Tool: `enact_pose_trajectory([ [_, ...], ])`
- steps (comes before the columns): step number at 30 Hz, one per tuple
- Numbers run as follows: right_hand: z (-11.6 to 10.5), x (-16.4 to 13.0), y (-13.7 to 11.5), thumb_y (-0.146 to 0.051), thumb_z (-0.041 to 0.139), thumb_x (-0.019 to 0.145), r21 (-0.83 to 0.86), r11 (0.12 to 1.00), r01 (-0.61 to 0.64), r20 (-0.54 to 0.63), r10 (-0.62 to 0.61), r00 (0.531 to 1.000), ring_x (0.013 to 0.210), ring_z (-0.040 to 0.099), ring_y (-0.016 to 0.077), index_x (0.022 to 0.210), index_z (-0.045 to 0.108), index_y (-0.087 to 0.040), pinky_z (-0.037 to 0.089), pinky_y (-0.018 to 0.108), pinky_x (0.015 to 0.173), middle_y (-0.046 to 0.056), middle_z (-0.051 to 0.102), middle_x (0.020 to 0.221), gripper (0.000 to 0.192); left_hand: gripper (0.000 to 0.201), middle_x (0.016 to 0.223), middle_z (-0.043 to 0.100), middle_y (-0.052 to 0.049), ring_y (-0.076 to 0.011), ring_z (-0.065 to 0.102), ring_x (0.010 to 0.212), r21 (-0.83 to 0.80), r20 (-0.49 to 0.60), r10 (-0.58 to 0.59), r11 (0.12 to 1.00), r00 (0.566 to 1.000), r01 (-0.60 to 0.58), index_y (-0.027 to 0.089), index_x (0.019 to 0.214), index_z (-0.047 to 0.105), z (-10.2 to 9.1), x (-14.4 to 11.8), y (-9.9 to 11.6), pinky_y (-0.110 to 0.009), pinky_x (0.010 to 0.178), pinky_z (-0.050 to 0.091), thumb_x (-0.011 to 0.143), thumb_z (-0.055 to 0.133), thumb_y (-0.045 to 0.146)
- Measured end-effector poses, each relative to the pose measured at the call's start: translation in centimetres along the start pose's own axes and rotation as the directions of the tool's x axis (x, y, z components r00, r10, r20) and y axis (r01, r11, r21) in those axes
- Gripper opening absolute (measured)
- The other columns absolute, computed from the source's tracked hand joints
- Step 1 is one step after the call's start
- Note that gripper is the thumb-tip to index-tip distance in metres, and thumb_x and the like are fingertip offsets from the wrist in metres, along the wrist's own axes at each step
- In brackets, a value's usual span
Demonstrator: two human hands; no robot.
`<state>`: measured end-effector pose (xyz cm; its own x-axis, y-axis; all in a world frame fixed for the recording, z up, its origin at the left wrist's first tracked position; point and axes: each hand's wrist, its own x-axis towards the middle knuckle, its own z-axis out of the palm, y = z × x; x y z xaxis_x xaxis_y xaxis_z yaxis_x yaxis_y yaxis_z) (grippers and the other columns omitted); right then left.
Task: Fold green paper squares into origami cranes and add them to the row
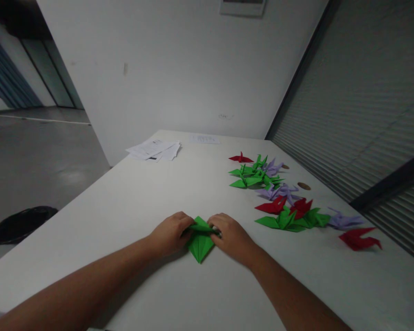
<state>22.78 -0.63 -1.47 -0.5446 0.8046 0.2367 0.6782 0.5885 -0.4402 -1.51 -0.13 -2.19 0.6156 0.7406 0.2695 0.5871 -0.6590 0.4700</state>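
Observation:
A partly folded green origami paper lies flat on the white table, its long point toward me. My left hand pinches its upper left flap with curled fingers. My right hand presses and grips the upper right flap. Both hands meet over the top of the paper, hiding part of the fold.
Finished paper cranes in red, green and lilac lie in a row at the right: a far cluster, a near cluster, a lone red one. White sheets lie at the far left. A black bin stands on the floor at left.

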Motion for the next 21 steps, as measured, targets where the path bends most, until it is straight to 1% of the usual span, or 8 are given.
enact_pose_trajectory([
  [4,0.5,0.2,-0.1,-0.007,0.065,0.083,-0.077,0.996,-0.044,0.011,0.045,0.999,0.091,0.063,0.0226,0.096,0.065,-0.019,0.046,0.033,0.084,0.006,0.071,0.094,0.018,0.013,0.093,0.069,-0.01,-0.0237,0.065,0.089,0.054,0.041,-0.057,0.997,0.998,0.054,0.018,0.098,0.065,0.0,0.1,0.2,-0.033,0.08,0.052,0.092,0.054,0.016],
  [6,0.7,0.3,-0.2,-0.007,0.064,0.083,-0.097,0.993,-0.073,0.005,0.073,0.997,0.092,0.064,0.0228,0.101,0.065,-0.02,0.046,0.033,0.084,0.006,0.071,0.095,0.022,0.011,0.091,0.068,-0.009,-0.0231,0.065,0.087,0.073,0.032,-0.106,0.992,0.994,0.104,0.019,0.097,0.063,0.1,0.2,0.3,-0.032,0.076,0.05,0.089,0.057,0.015],
  [10,0.9,0.5,-0.3,-0.004,0.063,0.08,-0.075,0.992,-0.104,-0.016,0.103,0.995,0.094,0.067,0.0231,0.108,0.063,-0.02,0.047,0.033,0.085,0.006,0.073,0.099,0.032,0.028,0.096,0.071,-0.008,-0.0233,0.067,0.087,0.046,-0.015,-0.2,0.979,0.98,0.2,0.021,0.105,0.058,0.4,0.3,0.2,-0.031,0.075,0.049,0.08,0.06,0.009],
  [14,1.2,0.7,-0.5,-0.004,0.066,0.08,-0.011,0.991,-0.135,-0.033,0.135,0.99,0.095,0.068,0.0229,0.114,0.062,-0.02,0.048,0.032,0.085,0.007,0.074,0.1,0.038,0.041,0.099,0.075,-0.007,-0.0232,0.069,0.088,-0.026,-0.037,-0.258,0.966,0.966,0.257,0.022,0.113,0.056,0.5,0.3,-0.1,-0.031,0.075,0.048,0.076,0.058,0.005],
  [17,1.6,1.0,-0.6,-0.004,0.068,0.081,0.053,0.984,-0.173,-0.037,0.175,0.984,0.095,0.069,0.0219,0.119,0.06,-0.021,0.049,0.03,0.085,0.006,0.075,0.101,0.042,0.043,0.093,0.076,-0.005,-0.0226,0.07,0.083,-0.059,-0.038,-0.284,0.958,0.958,0.281,0.022,0.114,0.056,0.5,0.5,-0.2,-0.03,0.07,0.046,0.075,0.058,0.006],
  [21,1.7,1.3,-0.9,-0.006,0.069,0.082,0.069,0.969,-0.236,-0.039,0.239,0.97,0.094,0.07,0.0223,0.12,0.059,-0.022,0.048,0.029,0.081,0.006,0.074,0.099,0.042,0.037,0.086,0.075,-0.002,-0.021,0.069,0.075,-0.087,-0.037,-0.308,0.949,0.951,0.304,0.023,0.111,0.056,0.4,0.6,-0.1,-0.028,0.064,0.043,0.077,0.058,0.01],
])
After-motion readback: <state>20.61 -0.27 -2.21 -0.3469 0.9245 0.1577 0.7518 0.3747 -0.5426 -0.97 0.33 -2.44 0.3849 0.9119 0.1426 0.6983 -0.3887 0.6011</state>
